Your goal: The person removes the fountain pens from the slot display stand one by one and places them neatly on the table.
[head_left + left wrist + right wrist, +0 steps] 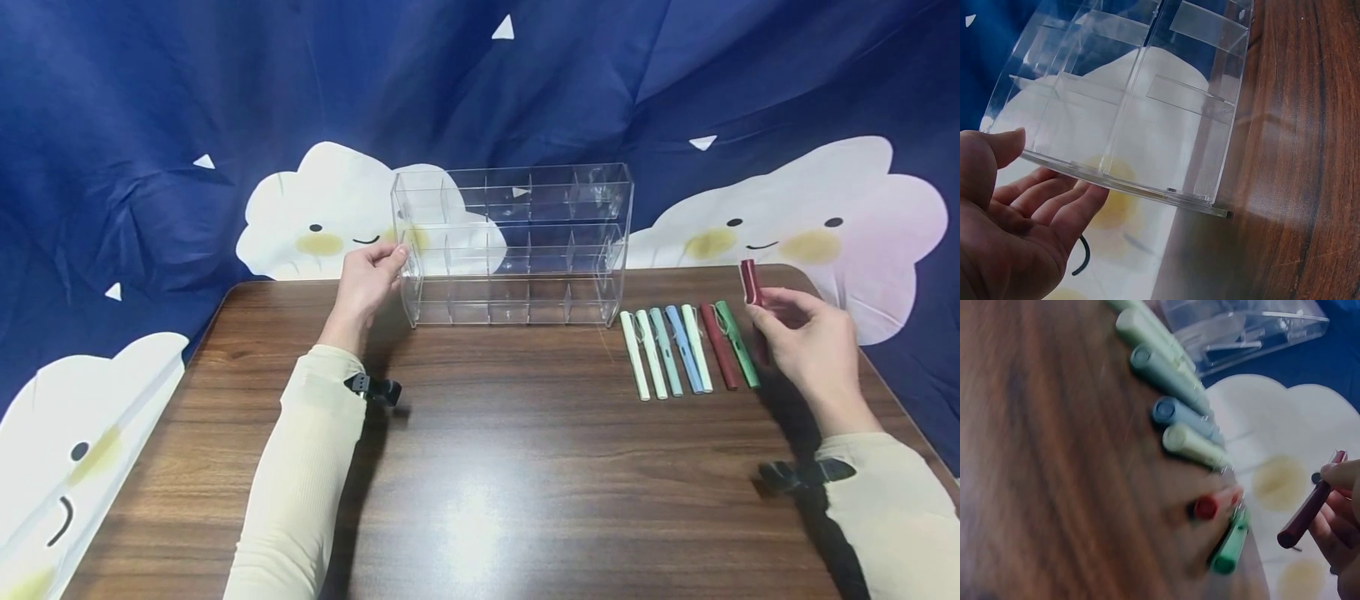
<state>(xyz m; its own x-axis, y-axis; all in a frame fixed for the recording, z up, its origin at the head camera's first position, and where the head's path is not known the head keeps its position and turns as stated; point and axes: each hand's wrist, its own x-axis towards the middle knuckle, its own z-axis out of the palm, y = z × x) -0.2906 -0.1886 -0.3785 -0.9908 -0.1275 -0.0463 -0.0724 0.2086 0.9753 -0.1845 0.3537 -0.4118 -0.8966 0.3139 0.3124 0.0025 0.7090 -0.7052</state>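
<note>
A clear plastic organizer (510, 225) with tiers of small compartments stands upright at the table's back edge. My left hand (369, 279) grips its left side, thumb on one face and fingers behind in the left wrist view. Off to the right, my right hand (817, 350) pinches a dark red pen (1310, 515) between thumb and fingers, raised above the table. Beside that hand lies a row of pens: whitish ones (636, 357), a teal pen (665, 352), a blue pen (685, 350), a pale green pen (698, 350), another dark red pen (719, 348) and a green pen (738, 346).
The brown wooden table (487, 450) has a rounded back right corner close to the right hand. Behind it hangs a dark blue cloth (420, 75) printed with white clouds. Black camera straps (372, 389) sit on both wrists.
</note>
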